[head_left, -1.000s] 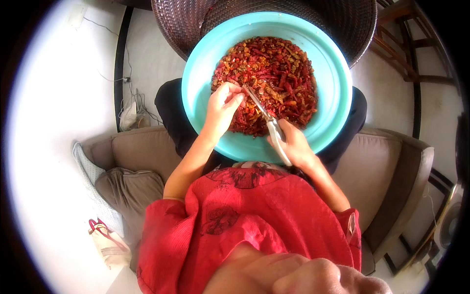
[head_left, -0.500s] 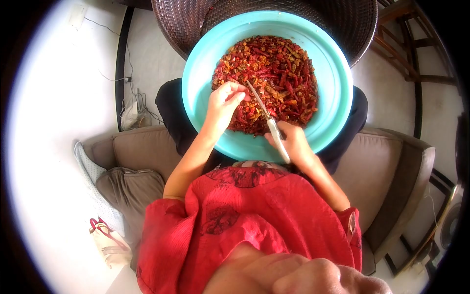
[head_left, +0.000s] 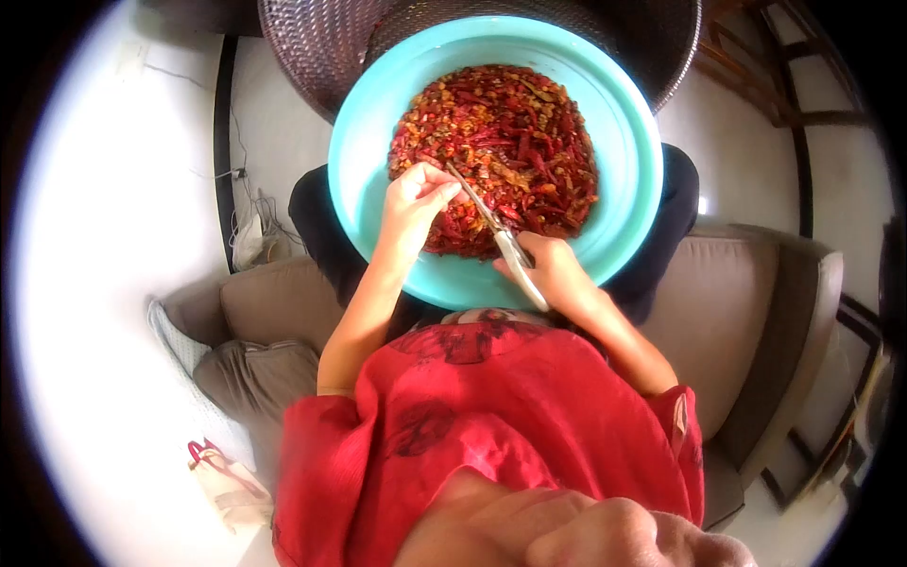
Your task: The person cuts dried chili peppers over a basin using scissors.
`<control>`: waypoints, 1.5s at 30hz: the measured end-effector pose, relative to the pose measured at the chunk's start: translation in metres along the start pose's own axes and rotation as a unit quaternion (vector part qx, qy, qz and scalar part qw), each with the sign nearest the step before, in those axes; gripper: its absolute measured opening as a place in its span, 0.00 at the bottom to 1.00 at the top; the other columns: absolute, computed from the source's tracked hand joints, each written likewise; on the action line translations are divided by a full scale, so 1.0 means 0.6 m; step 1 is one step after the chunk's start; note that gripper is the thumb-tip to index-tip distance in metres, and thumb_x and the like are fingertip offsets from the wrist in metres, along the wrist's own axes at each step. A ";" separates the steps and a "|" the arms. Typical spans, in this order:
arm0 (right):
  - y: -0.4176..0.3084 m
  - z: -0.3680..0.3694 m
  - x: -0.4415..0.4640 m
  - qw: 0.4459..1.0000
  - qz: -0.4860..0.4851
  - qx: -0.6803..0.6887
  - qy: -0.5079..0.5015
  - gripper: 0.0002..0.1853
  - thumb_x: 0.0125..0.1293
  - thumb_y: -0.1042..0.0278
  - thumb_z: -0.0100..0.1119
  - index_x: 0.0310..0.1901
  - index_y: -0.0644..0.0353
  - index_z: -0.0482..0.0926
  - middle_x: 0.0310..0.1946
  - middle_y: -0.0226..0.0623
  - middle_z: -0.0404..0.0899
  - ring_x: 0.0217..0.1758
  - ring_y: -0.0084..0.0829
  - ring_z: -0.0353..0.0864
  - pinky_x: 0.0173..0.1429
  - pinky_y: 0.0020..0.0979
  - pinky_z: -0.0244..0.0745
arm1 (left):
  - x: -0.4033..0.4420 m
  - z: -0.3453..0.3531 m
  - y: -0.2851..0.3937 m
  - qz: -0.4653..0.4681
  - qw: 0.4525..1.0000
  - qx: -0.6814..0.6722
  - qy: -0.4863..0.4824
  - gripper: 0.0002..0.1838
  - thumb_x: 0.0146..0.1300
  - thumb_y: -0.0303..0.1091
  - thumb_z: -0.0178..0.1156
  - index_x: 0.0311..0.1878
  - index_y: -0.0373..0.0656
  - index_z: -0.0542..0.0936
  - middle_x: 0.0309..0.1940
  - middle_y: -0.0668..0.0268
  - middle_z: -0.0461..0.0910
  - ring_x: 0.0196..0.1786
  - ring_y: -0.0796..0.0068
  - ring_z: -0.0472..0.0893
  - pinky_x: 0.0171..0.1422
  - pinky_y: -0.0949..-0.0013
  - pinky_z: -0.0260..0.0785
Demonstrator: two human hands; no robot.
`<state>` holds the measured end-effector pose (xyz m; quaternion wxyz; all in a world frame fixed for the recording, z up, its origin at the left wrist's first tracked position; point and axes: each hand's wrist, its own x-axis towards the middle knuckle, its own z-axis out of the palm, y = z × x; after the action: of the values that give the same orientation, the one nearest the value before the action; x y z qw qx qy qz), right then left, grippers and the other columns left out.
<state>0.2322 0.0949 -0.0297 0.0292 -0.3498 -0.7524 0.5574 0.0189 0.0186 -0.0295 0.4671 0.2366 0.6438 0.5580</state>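
head view shows the turquoise basin (head_left: 625,165) partly covering some dark wickerwork (head_left: 316,49).

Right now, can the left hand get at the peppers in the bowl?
Probably yes: the left hand is over the peppers, which lie mostly uncovered in the bowl, though the scissors sit close to its fingertips.

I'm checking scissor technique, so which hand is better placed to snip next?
Probably the right hand: it holds the scissors, which point toward the left hand over the red chili pieces. The left, pinched near the scissors' tips, seems better suited to steadying.
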 end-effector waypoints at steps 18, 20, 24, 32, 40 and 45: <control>-0.001 -0.067 -0.066 0.953 0.026 0.292 0.076 0.12 0.64 0.65 0.67 0.41 0.62 0.76 0.24 0.25 0.72 0.26 0.16 0.69 0.29 0.23 0.65 | 0.110 0.128 0.025 0.368 0.792 0.483 -0.061 0.07 0.56 0.27 0.65 0.39 0.40 0.84 0.35 0.58 0.79 0.43 0.58 0.77 0.47 0.62 0.73; -0.004 -0.071 -0.068 0.947 0.040 0.312 0.065 0.11 0.65 0.65 0.66 0.41 0.62 0.76 0.24 0.25 0.72 0.27 0.16 0.69 0.29 0.23 0.65 | 0.091 0.121 0.060 0.218 0.906 0.358 -0.061 0.07 0.63 0.30 0.63 0.40 0.37 0.82 0.35 0.60 0.83 0.38 0.65 0.81 0.44 0.66 0.73; -0.006 -0.073 -0.056 0.956 0.056 0.284 0.045 0.13 0.66 0.63 0.65 0.42 0.62 0.76 0.26 0.27 0.73 0.28 0.18 0.71 0.32 0.26 0.69 | 0.059 0.069 0.074 -0.037 0.992 -0.001 -0.120 0.05 0.73 0.31 0.53 0.44 0.40 0.76 0.37 0.63 0.84 0.34 0.82 0.78 0.41 0.78 0.72; -0.047 -0.059 -0.030 0.998 0.019 -0.053 0.013 0.28 0.56 0.45 0.70 0.42 0.64 0.75 0.34 0.51 0.80 0.39 0.48 0.81 0.45 0.42 0.73 | 0.001 0.025 0.044 -0.017 0.997 -0.030 -0.069 0.06 0.70 0.32 0.59 0.41 0.41 0.80 0.29 0.74 0.78 0.32 0.86 0.73 0.38 0.78 0.67; -0.041 -0.034 -0.011 0.995 0.059 -0.087 -0.001 0.25 0.54 0.48 0.73 0.36 0.65 0.77 0.26 0.50 0.79 0.33 0.50 0.81 0.39 0.44 0.74 | -0.005 -0.010 0.022 0.020 0.998 -0.010 -0.062 0.09 0.68 0.30 0.59 0.49 0.37 0.81 0.35 0.71 0.79 0.37 0.84 0.74 0.44 0.78 0.68; -0.047 -0.023 -0.014 0.994 0.015 -0.103 0.027 0.28 0.55 0.45 0.71 0.41 0.64 0.76 0.35 0.51 0.80 0.41 0.49 0.81 0.45 0.46 0.73 | -0.017 -0.026 0.023 0.008 0.997 -0.052 -0.053 0.12 0.68 0.29 0.59 0.52 0.35 0.80 0.35 0.71 0.79 0.37 0.84 0.75 0.44 0.78 0.69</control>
<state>0.2307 0.0980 0.0025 0.0048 -0.3773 -0.7994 0.4675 0.0071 0.0062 -0.0142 0.5079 0.2463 0.5863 0.5810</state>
